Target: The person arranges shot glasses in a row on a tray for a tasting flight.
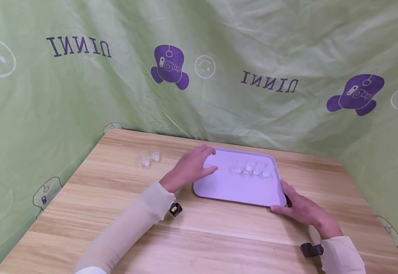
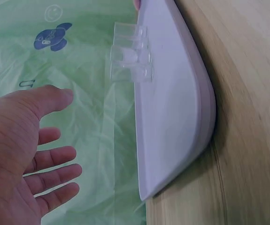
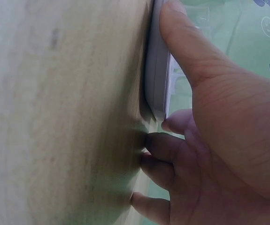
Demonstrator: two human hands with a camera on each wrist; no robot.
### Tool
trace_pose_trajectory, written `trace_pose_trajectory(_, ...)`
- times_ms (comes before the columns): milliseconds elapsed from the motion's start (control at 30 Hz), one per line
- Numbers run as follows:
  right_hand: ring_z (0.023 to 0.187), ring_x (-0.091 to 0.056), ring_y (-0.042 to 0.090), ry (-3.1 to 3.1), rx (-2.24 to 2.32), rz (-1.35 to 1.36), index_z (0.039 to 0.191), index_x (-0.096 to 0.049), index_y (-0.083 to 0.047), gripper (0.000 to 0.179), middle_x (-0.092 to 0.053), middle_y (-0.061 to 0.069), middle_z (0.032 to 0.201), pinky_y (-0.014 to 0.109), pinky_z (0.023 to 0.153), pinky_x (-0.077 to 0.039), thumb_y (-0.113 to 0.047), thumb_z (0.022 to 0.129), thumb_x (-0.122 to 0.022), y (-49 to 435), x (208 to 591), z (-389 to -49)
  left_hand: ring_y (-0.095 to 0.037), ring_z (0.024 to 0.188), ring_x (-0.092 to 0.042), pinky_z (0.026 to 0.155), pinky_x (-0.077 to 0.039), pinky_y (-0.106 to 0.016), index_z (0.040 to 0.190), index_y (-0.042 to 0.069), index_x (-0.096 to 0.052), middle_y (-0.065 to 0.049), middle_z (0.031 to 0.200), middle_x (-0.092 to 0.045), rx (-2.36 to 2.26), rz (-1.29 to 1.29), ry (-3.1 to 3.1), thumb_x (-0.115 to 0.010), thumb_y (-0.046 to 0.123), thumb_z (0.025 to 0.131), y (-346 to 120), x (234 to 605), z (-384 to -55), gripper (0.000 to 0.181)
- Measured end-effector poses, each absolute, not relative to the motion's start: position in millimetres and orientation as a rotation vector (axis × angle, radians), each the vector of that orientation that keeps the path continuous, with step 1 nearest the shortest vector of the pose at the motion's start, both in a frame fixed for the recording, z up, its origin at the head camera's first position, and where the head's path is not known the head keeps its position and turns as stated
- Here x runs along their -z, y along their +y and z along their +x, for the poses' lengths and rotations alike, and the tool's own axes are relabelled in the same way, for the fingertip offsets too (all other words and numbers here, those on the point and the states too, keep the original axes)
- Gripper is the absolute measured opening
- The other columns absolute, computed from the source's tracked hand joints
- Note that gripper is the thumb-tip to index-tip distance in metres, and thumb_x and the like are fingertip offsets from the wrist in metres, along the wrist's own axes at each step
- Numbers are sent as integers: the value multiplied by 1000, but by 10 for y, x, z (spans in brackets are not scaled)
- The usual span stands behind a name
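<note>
A pale purple tray (image 1: 219, 184) lies on the wooden table with several small clear glasses (image 1: 248, 168) grouped on its right half. My left hand (image 1: 193, 164) hovers over the tray's left edge, thumb apart from the loosely bent fingers, holding nothing. In the left wrist view, a gap shows between that hand (image 2: 36, 145) and the tray (image 2: 170, 103). At the tray's near right corner, my right hand (image 1: 301, 207) has its thumb on the front rim and its fingers along the right side. The right wrist view shows the other fingertips low, close to the tabletop.
Two more small clear glasses, a nearer one (image 1: 145, 159) and a farther one (image 1: 155, 153), stand on the table (image 1: 199, 236) left of the tray. A green printed curtain (image 1: 212, 99) hangs close behind the table's back edge and along both sides.
</note>
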State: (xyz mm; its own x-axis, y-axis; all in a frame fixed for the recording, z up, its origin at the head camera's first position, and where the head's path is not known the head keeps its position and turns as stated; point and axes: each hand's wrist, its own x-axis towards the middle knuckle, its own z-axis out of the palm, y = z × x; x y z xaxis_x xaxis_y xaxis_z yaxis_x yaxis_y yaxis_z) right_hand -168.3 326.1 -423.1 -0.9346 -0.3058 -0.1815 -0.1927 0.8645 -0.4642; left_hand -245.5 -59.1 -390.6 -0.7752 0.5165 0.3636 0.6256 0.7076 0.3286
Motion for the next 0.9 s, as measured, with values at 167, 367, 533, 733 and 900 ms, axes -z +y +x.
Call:
trace_pose_trajectory(167,142,-17,63,2790,672,-384,161,-10,6,112,-17,43,157,74,109,-24,-53,91,-74,3253,4222,-1660,-20,96,-64,84,-54,-36,123,9,-67,-4,117,-66,571,-884,-2632,-75,36,95,-755,3904,-2466,40)
trace_pose_trajectory(367,141,-18,64,2799,657,-387,161,-10,6,111,-17,44,156,75,108,-24,-53,92,-74,3257,4220,-1671,-23,106,-64,91,-53,-38,122,7,-68,-6,119,-67,596,-835,-2627,-76,32,94,-968,3861,-2476,38)
trace_pose_trajectory(533,141,-18,64,2804,649,-391,161,-9,5,111,-17,44,156,75,108,-25,-54,92,-73,3257,4219,-1685,-27,110,-63,96,-51,-43,122,5,-68,-10,119,-67,651,-774,-2646,-78,28,93,-1152,3861,-2458,38)
trace_pose_trajectory(733,141,-19,63,2807,668,-403,161,-12,7,110,-19,43,156,74,109,-25,-53,92,-74,3244,4227,-1674,-32,118,-60,101,-48,-49,131,5,-63,-12,128,-63,667,-696,-2653,-79,30,92,-1355,3925,-2415,49)
trace_pose_trajectory(900,141,-19,64,2807,656,-401,161,-10,6,111,-18,44,155,74,108,-25,-53,92,-74,3249,4224,-1674,-36,123,-57,104,-45,-54,136,3,-59,-16,133,-60,656,-644,-2621,-80,27,91,-1520,3908,-2394,55)
